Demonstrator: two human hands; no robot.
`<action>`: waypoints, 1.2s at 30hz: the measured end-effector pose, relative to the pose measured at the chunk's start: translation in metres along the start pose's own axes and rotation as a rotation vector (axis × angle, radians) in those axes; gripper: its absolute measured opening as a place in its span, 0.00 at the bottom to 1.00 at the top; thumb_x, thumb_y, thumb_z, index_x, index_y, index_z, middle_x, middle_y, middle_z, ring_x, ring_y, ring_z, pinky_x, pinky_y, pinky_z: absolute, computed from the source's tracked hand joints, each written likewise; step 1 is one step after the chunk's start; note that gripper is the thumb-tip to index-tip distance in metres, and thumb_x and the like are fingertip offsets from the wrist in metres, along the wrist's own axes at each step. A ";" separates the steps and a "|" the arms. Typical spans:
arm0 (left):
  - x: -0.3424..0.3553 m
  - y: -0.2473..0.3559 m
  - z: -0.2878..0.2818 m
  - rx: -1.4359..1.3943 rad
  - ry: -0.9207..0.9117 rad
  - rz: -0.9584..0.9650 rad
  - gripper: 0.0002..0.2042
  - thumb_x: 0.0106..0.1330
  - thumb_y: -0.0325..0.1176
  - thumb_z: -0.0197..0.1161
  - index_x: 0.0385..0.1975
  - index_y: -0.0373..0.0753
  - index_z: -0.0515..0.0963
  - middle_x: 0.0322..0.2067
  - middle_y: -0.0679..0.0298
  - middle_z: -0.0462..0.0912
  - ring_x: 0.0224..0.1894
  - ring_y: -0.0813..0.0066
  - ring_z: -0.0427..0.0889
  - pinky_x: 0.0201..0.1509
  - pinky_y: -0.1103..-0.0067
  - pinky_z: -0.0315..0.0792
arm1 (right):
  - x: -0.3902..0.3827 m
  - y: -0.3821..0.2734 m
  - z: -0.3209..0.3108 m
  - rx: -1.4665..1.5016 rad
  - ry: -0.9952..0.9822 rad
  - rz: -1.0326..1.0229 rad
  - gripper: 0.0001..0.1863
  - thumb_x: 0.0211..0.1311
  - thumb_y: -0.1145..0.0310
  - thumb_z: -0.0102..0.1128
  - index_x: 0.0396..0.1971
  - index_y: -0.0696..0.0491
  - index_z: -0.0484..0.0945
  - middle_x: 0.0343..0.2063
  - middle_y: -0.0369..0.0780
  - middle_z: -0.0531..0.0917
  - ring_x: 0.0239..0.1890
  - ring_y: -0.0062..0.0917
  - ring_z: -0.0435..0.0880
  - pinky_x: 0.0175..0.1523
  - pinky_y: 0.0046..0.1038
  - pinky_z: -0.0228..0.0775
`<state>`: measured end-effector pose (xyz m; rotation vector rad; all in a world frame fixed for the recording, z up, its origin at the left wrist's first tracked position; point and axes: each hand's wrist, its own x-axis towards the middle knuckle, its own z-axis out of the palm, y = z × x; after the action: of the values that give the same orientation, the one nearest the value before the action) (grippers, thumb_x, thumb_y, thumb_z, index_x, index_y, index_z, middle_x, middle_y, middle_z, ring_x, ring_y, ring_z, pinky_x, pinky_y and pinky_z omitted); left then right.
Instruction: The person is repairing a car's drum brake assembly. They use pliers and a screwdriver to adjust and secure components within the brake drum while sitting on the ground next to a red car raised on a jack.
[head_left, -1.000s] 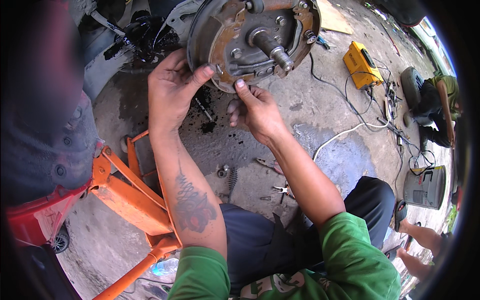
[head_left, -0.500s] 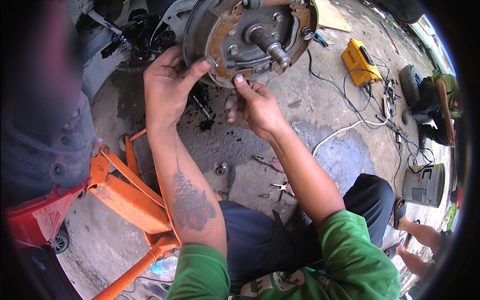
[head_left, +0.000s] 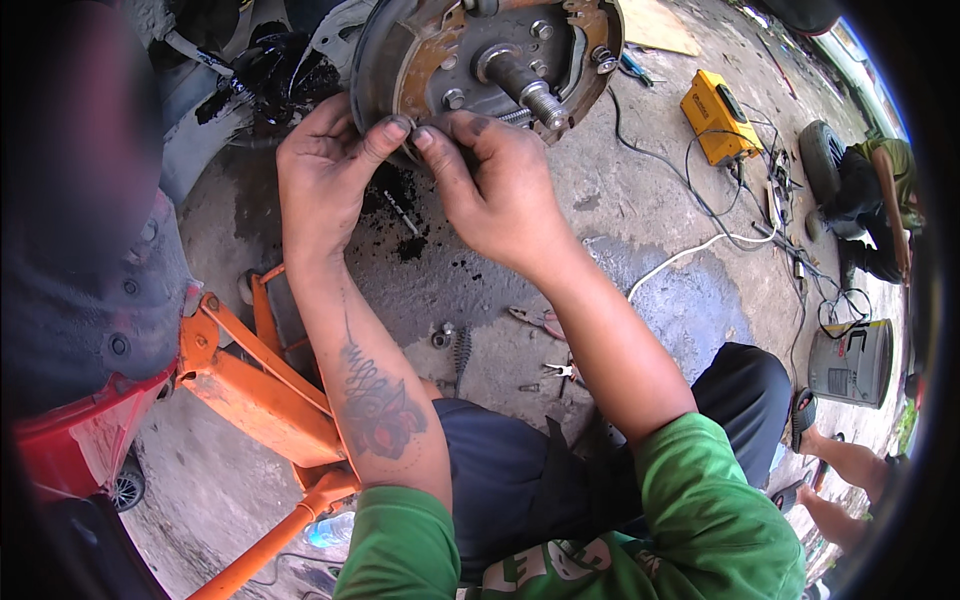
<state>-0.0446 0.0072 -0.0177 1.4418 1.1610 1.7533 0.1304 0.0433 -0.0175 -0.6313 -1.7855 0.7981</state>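
Head view: the left hand [head_left: 325, 170], thumb nearly closed against fingers, holds the drum brake assembly [head_left: 490, 65], at the far side, by its near-left rim [head_left: 364, 75]. Rightward, the right hand [head_left: 505, 190] curls at the near edge; its grip I cannot tell. I judge it heavy, stiff; the rim suits holding.

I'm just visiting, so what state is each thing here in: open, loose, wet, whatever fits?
Brake: uncovered, spindle exposed.
Left hand: closed at the brake's lower edge.
Right hand: curled, thumb beside the left one; grip unclear.
Spring: loose on the floor.
Floor: stained, apparently wet in patches.
Yellow box: wired; can't tell if it's on.
Jack: handle slanted.
Bucket: upright, contents unclear.
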 end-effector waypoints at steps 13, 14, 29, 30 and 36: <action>0.004 -0.008 -0.004 0.016 -0.002 0.065 0.21 0.63 0.29 0.77 0.52 0.25 0.80 0.46 0.56 0.87 0.47 0.75 0.83 0.57 0.80 0.75 | -0.024 0.030 -0.003 -0.294 0.130 -0.334 0.07 0.63 0.66 0.65 0.29 0.54 0.79 0.23 0.44 0.82 0.24 0.41 0.84 0.30 0.39 0.77; 0.004 -0.007 -0.004 0.026 -0.001 0.084 0.21 0.62 0.29 0.77 0.52 0.26 0.80 0.46 0.57 0.87 0.47 0.75 0.83 0.56 0.80 0.75 | -0.041 0.045 -0.007 -0.312 0.066 -0.301 0.07 0.64 0.66 0.64 0.30 0.54 0.79 0.23 0.43 0.82 0.24 0.41 0.84 0.30 0.39 0.77; -0.003 0.005 0.014 0.041 -0.001 0.156 0.27 0.64 0.37 0.75 0.57 0.27 0.76 0.51 0.57 0.85 0.51 0.71 0.83 0.60 0.75 0.73 | -0.273 0.291 -0.094 -0.733 -0.768 0.575 0.19 0.65 0.68 0.58 0.56 0.45 0.83 0.49 0.47 0.85 0.51 0.45 0.84 0.56 0.42 0.78; -0.003 0.002 0.013 0.039 0.002 0.163 0.27 0.64 0.38 0.75 0.58 0.27 0.76 0.51 0.57 0.85 0.52 0.71 0.83 0.60 0.75 0.73 | -0.274 0.289 -0.096 -0.743 -0.782 0.459 0.21 0.64 0.68 0.59 0.57 0.45 0.83 0.50 0.46 0.85 0.52 0.44 0.83 0.56 0.42 0.78; -0.004 0.004 0.014 0.151 0.081 0.144 0.28 0.64 0.39 0.75 0.58 0.27 0.76 0.52 0.57 0.85 0.51 0.71 0.83 0.60 0.75 0.73 | -0.277 0.283 -0.100 -0.809 -0.883 0.418 0.23 0.62 0.67 0.61 0.58 0.45 0.81 0.50 0.45 0.84 0.53 0.42 0.83 0.56 0.41 0.78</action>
<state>-0.0297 0.0050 -0.0153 1.5899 1.2837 1.8712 0.3286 0.0427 -0.3745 -1.3526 -2.8866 0.6391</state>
